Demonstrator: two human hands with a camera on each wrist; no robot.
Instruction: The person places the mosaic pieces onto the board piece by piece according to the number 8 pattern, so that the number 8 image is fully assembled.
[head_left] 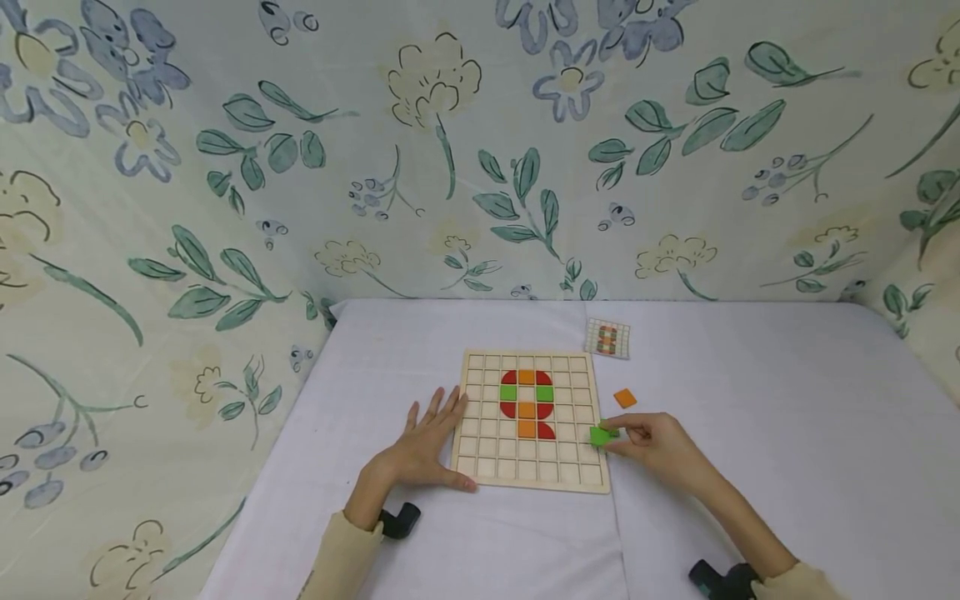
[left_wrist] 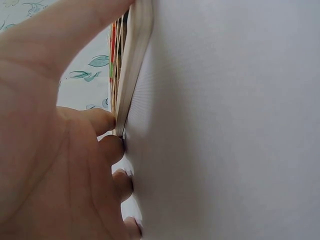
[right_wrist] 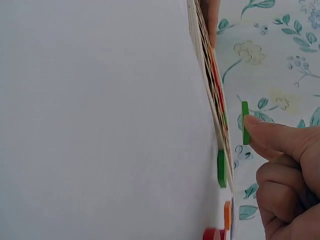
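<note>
A wooden grid board [head_left: 487, 471] lies on the white cloth, with red, orange and green tiles set in its middle cells. My left hand [head_left: 427, 454] spreads its fingers along the board's left edge, the thumb at the near left corner. Between thumb and finger, my right hand [head_left: 660, 450] pinches a green square tile [right_wrist: 245, 123], raised at the board's right edge. Below it, another green tile [right_wrist: 221, 168] lies on the cloth beside the board. An orange tile [head_left: 625, 398] rests farther back on the right.
A small pattern card [head_left: 607, 338] with a matching grid lies past the board's far right corner. Something red [right_wrist: 215, 234] shows at the bottom of the right wrist view. Floral fabric [head_left: 450, 167] hangs behind the table.
</note>
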